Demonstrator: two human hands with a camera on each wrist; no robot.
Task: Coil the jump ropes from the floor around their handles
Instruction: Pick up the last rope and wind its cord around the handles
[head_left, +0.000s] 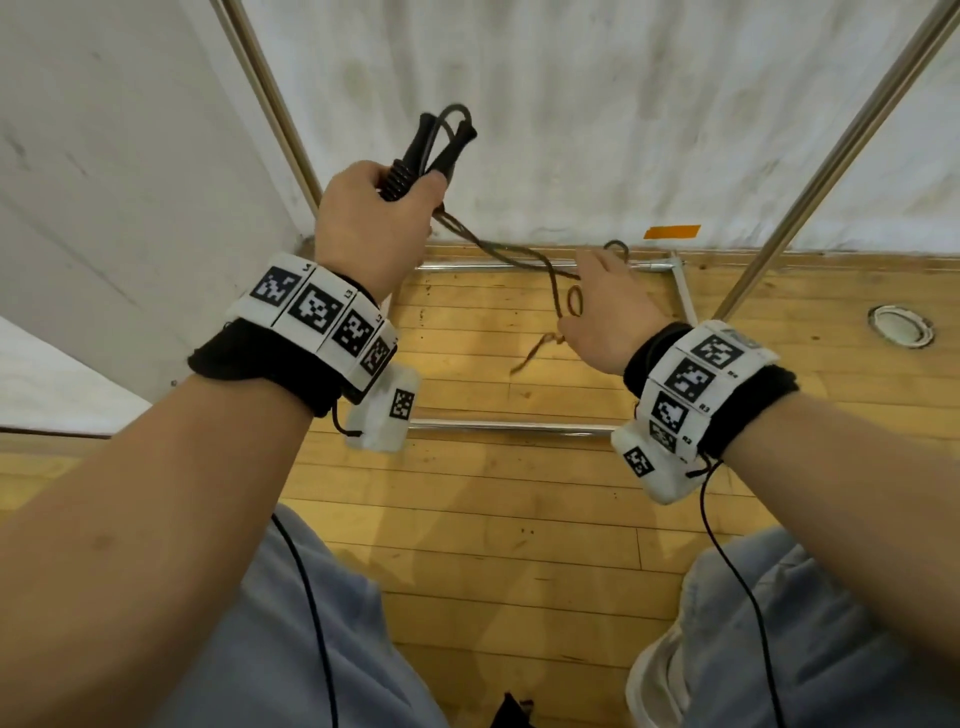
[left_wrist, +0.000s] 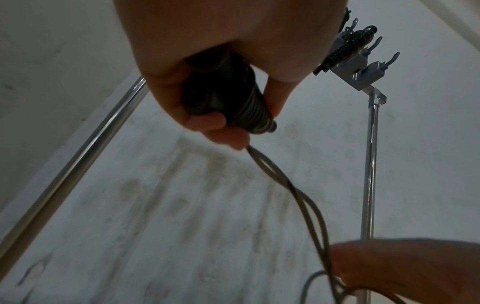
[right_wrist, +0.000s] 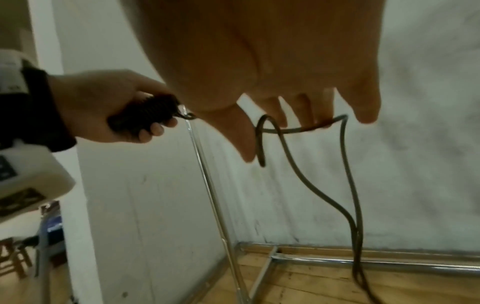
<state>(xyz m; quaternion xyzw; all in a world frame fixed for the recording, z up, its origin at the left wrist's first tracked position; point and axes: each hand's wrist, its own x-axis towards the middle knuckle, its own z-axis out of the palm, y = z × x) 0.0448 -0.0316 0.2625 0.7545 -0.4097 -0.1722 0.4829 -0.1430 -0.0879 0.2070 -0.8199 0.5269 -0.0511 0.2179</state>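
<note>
Upper centre of the head view, my left hand (head_left: 374, 228) clamps both ribbed handles (head_left: 397, 176); thin, limp, light cord (head_left: 498, 252) sags to my right hand (head_left: 608, 312), seemingly draped over loose fingers (right_wrist: 305, 109). Best gripped near the handles.

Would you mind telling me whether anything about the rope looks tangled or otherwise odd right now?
Yes, between the left hand and right hand, the two strands of the rope cross over each other and kink into a small loop.

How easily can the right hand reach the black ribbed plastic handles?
Probably yes: the black ribbed handles jut above the left hand, nothing between; a thin dark rope drapes the right hand.
</note>
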